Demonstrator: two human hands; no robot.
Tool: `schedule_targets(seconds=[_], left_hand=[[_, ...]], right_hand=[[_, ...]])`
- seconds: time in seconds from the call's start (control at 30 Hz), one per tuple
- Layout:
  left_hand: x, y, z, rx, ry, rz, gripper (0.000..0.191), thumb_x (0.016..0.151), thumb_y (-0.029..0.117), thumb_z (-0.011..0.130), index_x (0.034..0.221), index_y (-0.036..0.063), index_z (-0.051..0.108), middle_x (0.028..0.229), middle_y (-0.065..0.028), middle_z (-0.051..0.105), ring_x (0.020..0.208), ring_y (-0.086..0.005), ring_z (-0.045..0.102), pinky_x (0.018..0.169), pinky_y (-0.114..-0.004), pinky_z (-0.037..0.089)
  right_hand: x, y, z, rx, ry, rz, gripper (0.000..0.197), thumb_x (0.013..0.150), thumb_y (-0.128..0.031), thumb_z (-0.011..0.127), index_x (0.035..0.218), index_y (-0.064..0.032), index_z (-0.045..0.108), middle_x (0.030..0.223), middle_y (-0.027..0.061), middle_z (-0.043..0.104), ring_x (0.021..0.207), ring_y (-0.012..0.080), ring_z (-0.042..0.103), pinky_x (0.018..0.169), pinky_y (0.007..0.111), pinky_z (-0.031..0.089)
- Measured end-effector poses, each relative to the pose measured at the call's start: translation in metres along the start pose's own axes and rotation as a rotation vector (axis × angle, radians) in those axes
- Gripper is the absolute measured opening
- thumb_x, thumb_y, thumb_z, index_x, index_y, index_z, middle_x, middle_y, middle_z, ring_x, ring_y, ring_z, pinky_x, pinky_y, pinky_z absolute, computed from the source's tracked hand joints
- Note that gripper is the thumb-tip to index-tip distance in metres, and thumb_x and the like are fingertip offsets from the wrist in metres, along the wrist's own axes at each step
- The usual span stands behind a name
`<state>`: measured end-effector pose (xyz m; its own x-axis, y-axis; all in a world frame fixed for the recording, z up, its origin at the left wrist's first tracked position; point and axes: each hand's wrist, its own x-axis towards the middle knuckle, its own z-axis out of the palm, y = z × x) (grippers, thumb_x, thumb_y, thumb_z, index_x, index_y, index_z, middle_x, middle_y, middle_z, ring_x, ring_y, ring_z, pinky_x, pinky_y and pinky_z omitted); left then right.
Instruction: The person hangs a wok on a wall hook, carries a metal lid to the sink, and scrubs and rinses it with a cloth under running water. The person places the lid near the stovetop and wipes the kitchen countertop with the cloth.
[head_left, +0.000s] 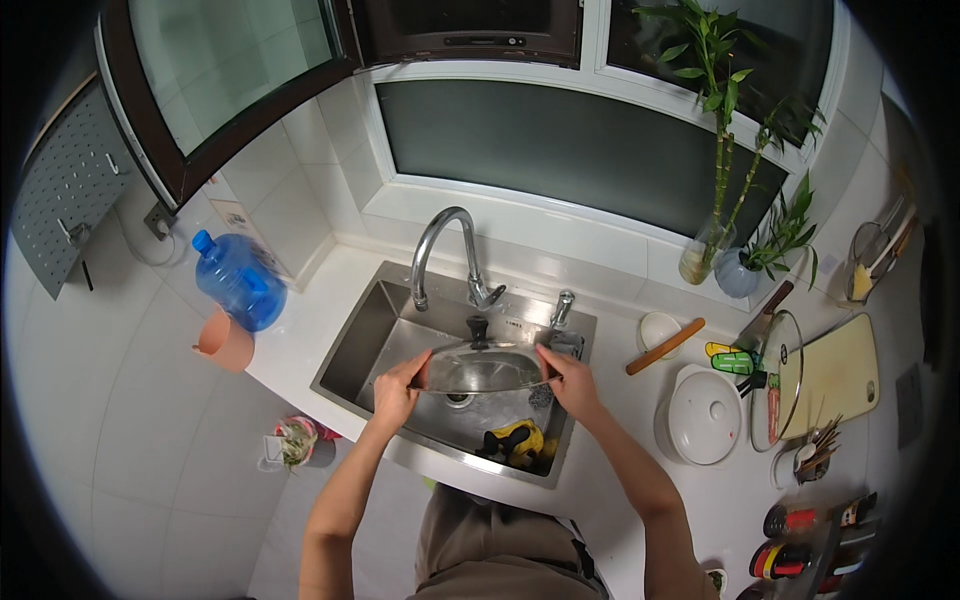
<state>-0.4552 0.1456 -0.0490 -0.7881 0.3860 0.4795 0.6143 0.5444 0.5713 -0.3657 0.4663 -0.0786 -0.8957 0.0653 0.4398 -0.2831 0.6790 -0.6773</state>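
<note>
A glass pot lid (484, 371) with a dark knob (477, 327) is held tilted over the stainless steel sink (360, 330). My left hand (397, 390) grips the lid's left rim. On the opposite rim, my right hand (574, 382) holds on with the thumb near the glass. Above the lid arches the chrome faucet (442, 217); I cannot tell whether water runs from it. Below, a yellow and black item (516, 441) lies in the sink's front right corner. A wire scrubber (540, 395) is partly hidden beside my right hand.
A white lidded pot (701, 416), a bowl (651, 330) with a wooden rolling pin (666, 346), a second glass lid (780, 382) and a cutting board (840, 375) stand on the right counter. At left are a blue water jug (244, 281) and a pink container (229, 343).
</note>
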Motion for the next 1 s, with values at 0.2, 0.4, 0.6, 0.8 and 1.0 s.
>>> schedule_targets(seconds=[0.2, 0.4, 0.6, 0.8, 1.0], left_hand=[[-0.015, -0.011, 0.012, 0.054, -0.126, -0.048, 0.058, 0.065, -0.007, 0.058, 0.119, 0.0134, 0.062, 0.104, -0.0129, 0.067, 0.088, -0.0323, 0.065, 0.075, -0.038, 0.054], [-0.015, -0.024, -0.004, 0.279, -0.145, 0.068, 0.063, 0.057, -0.006, 0.063, 0.119, 0.0082, 0.061, 0.118, -0.0121, 0.063, 0.097, -0.0317, 0.063, 0.081, -0.038, 0.053], [-0.028, -0.042, -0.009, 0.329, -0.152, 0.025, 0.062, 0.058, -0.004, 0.065, 0.119, 0.0086, 0.061, 0.116, -0.0125, 0.063, 0.096, -0.0315, 0.063, 0.081, -0.039, 0.053], [-0.016, -0.022, -0.014, 0.415, -0.067, 0.204, 0.051, 0.070, 0.004, 0.066, 0.121, 0.0104, 0.060, 0.114, -0.0114, 0.064, 0.100, -0.0290, 0.063, 0.078, -0.036, 0.054], [-0.020, -0.040, -0.015, 0.288, -0.052, 0.057, 0.056, 0.066, -0.006, 0.061, 0.119, 0.0093, 0.061, 0.116, -0.0141, 0.064, 0.100, -0.0325, 0.064, 0.084, -0.039, 0.053]], right_hand=[[-0.015, 0.010, 0.013, -0.006, -0.080, 0.118, 0.063, 0.073, 0.004, 0.060, 0.131, -0.0175, 0.054, 0.106, 0.0144, 0.064, 0.090, 0.0316, 0.062, 0.075, 0.036, 0.050], [-0.021, 0.050, 0.040, -0.279, -0.393, 0.208, 0.063, 0.078, -0.010, 0.068, 0.136, -0.0095, 0.045, 0.130, 0.0139, 0.051, 0.118, 0.0354, 0.048, 0.098, 0.041, 0.042], [0.005, 0.123, 0.047, -0.656, -0.158, 0.242, 0.053, 0.074, -0.011, 0.068, 0.125, -0.0122, 0.055, 0.115, 0.0112, 0.056, 0.107, 0.0297, 0.052, 0.093, 0.044, 0.042], [0.007, 0.169, 0.057, -1.036, -0.165, -0.034, 0.032, 0.080, -0.011, 0.059, 0.112, -0.0119, 0.061, 0.096, 0.0098, 0.059, 0.099, 0.0254, 0.052, 0.088, 0.043, 0.039], [0.024, 0.177, 0.070, -1.074, -0.134, 0.005, 0.011, 0.078, -0.011, 0.057, 0.086, -0.0072, 0.064, 0.079, 0.0113, 0.060, 0.087, 0.0259, 0.052, 0.087, 0.042, 0.039]])
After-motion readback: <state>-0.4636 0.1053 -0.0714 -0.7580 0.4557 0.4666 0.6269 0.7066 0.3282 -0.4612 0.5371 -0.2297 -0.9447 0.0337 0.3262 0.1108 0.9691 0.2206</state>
